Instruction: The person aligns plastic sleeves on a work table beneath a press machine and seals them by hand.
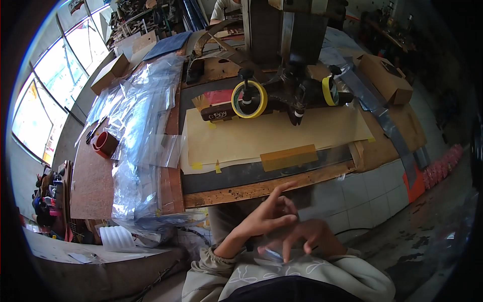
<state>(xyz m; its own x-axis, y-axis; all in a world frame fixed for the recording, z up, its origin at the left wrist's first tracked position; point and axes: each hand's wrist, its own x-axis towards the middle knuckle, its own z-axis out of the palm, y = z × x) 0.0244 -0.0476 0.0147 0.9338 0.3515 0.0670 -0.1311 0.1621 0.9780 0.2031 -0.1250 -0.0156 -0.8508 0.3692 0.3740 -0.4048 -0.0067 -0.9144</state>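
Observation:
My left hand [271, 216] is raised before the table's front edge, its index finger stretched out and the other fingers loosely bent and apart. Lower and to the right, my right hand [309, 235] points its fingers down, partly blurred, around a thin clear plastic bag [274, 254]. The film is hard to trace between the hands. Beyond them, a cream sheet [282, 132] lies on a dark pad, with an amber strip [289, 157] along its front. A dark clamp bar [226, 111] rests across the sheet, with yellow tape rolls [263, 100] on its knobs.
Stacked clear plastic bags [143, 121] cover the table's left part, beside a red-brown tape roll [105, 145]. Cardboard boxes [385, 80] stand at both sides. A machine column [266, 38] rises at the back, with a person [224, 10] partly visible behind it.

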